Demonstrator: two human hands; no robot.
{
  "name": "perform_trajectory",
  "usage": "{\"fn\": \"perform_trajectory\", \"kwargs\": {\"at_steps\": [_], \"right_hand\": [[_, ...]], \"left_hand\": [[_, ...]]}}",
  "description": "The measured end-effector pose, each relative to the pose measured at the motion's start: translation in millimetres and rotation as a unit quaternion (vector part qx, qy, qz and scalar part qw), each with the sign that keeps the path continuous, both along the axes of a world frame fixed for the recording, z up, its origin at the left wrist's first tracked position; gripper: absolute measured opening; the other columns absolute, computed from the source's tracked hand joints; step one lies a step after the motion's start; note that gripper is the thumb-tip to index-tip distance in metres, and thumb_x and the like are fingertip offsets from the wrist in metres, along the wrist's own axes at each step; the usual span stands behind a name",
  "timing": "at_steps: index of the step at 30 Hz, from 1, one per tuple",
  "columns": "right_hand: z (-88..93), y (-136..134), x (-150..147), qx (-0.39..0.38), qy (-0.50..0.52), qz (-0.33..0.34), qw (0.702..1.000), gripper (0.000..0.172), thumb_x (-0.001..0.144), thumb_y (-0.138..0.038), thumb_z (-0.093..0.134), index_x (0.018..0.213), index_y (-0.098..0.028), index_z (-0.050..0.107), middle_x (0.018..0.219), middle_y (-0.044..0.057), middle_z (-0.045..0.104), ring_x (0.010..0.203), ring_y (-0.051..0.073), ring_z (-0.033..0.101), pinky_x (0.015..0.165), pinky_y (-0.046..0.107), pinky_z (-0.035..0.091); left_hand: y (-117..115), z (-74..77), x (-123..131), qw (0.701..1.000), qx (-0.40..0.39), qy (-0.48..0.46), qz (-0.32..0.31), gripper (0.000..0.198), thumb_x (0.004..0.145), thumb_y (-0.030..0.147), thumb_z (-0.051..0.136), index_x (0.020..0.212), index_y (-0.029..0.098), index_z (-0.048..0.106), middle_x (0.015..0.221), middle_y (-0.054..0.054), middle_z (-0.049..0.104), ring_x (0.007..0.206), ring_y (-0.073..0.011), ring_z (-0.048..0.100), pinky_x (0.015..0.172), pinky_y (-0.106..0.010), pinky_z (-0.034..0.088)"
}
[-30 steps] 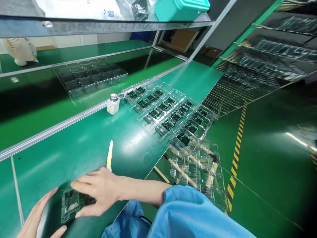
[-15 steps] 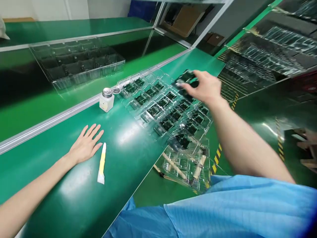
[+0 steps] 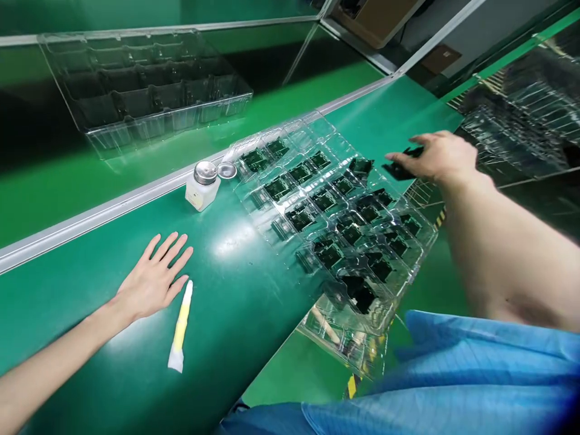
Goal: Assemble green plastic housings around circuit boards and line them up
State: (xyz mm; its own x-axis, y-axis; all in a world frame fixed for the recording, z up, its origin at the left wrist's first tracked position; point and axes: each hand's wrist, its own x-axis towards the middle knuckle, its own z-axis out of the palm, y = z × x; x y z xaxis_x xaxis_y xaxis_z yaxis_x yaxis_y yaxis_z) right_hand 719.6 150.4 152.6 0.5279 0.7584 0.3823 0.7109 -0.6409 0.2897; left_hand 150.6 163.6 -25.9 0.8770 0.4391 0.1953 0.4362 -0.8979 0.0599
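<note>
My left hand [image 3: 154,278] lies flat and open on the green bench, fingers spread, holding nothing. A yellow-and-white swab stick [image 3: 180,326] lies just right of it. My right hand [image 3: 437,158] reaches out over the far right corner of a clear plastic tray [image 3: 290,130] and pinches a dark circuit board [image 3: 399,171] at its fingertips. The tray's pockets hold several green circuit boards [image 3: 277,187]. The tray overhangs the bench's front edge.
A small white bottle with a metal cap [image 3: 202,185] stands left of the tray. A clear tray with deep pockets [image 3: 140,90] sits on the belt behind the metal rail [image 3: 90,214]. Stacked trays fill a rack [image 3: 525,121] at right.
My right hand carried a circuit board from the near left out to the tray, then shifted right past its far corner. My left hand let go and settled flat by the swab.
</note>
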Motion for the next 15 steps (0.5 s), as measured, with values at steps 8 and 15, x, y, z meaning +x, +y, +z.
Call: {"fn": "perform_trajectory", "kwargs": {"at_steps": [8,15], "right_hand": [[-53.2,73.0,-7.5,-0.033,0.043,0.026,0.998,0.069,0.084,-0.037,0.034,0.039,-0.029,-0.018,0.131,0.031,0.055,0.121,0.027,0.056,0.078,0.039,0.038],[-87.3,80.5,-7.0,-0.112,0.107,0.023,0.988,0.065,0.086,-0.043,0.023,0.035,-0.029,-0.016,0.126,0.033,0.057,0.125,0.028,0.054,0.081,0.038,0.041]], "left_hand": [[1.3,9.4,-3.1,0.999,-0.050,0.004,0.005,0.053,0.101,0.042,0.034,0.139,0.013,0.055,0.153,-0.017,0.047,0.143,-0.0356,0.043,0.119,-0.059,0.030],[4.1,12.7,-5.2,0.998,-0.059,0.025,0.007,0.052,0.100,0.042,0.037,0.142,0.014,0.051,0.155,-0.016,0.045,0.145,-0.0353,0.041,0.120,-0.059,0.028]]}}
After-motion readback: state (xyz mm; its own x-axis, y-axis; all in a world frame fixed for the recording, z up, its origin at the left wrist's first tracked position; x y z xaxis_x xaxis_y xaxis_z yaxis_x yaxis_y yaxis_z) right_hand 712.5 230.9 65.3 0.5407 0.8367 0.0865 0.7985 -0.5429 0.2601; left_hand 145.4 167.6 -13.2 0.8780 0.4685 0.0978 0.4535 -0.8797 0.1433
